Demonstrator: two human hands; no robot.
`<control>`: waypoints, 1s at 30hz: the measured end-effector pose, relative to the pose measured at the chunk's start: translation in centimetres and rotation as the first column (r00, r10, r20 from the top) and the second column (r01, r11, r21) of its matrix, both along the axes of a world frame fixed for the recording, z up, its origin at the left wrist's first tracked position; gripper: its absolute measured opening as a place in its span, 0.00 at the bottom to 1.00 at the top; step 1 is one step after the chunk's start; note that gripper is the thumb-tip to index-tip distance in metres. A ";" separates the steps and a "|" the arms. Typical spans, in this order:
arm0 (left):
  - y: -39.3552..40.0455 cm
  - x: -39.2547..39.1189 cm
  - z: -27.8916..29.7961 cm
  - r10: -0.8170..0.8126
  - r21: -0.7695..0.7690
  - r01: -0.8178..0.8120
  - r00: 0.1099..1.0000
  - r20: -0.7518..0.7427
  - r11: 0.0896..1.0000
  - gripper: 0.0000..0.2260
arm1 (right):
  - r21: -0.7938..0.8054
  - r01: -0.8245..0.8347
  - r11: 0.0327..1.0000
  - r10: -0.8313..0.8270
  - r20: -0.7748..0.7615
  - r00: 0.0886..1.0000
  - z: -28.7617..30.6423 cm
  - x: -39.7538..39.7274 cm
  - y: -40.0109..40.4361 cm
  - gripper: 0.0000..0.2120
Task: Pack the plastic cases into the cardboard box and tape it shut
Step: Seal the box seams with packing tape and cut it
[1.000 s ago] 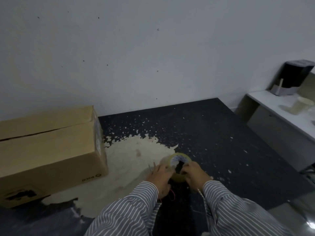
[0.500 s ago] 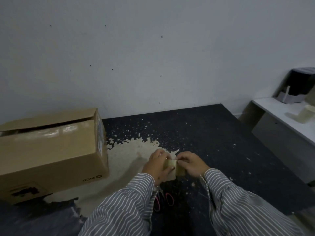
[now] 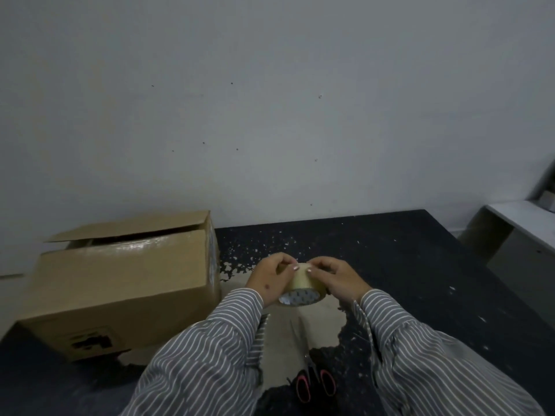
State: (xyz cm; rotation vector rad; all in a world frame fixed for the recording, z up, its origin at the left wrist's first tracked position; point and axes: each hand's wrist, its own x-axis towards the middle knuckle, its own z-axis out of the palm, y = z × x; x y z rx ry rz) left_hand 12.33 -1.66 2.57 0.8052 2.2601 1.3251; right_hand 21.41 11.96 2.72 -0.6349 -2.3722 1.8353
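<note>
A brown cardboard box [image 3: 120,283] stands on the dark table at the left. Its near top flap lies folded down and its far flap stands slightly raised, leaving a gap; what is inside is hidden. Right of the box, a roll of clear packing tape [image 3: 303,285] is held above the table between both hands. My left hand [image 3: 271,280] grips its left side and my right hand [image 3: 336,279] grips its right side, with both thumbs on the roll's upper rim. No plastic cases are visible.
Scissors with pink and black handles [image 3: 312,376] lie on the table near me, below the hands. The dark table top [image 3: 405,265] is worn to a pale patch in the middle. A wall stands behind, and a white shelf [image 3: 522,223] at the right.
The roll has been turned so its printed core faces down toward me. The view has dropped, so the box appears nearer and the scissors have come into view.
</note>
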 end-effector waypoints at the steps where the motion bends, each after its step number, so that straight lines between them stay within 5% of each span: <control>1: -0.4 -0.4 0.4 0.000 0.005 0.001 1.000 -0.015 1.000 0.03 | 0.015 -0.021 1.000 0.021 0.003 1.000 0.4 -0.5 -0.2 0.10; 5: -1.5 -1.3 1.5 0.052 0.071 -0.042 0.989 -0.142 0.997 0.05 | 0.075 -0.052 0.996 0.054 -0.025 0.998 1.8 -1.9 -1.0 0.07; 13: -1.7 -2.1 3.8 0.337 0.158 -0.297 0.830 -0.445 0.942 0.12 | 0.062 0.085 0.994 -0.076 -0.124 0.989 3.2 -5.0 -3.5 0.06; 21: -2.2 -3.2 4.9 0.348 0.169 -0.317 0.679 -0.646 0.933 0.10 | 0.063 0.187 0.980 -0.171 -0.200 0.965 4.6 -7.0 -5.1 0.11; 30: -2.9 -4.8 6.7 0.255 0.143 -0.214 0.731 -0.633 0.966 0.09 | -0.049 0.242 0.969 -0.247 -0.207 0.947 5.5 -7.6 -6.3 0.07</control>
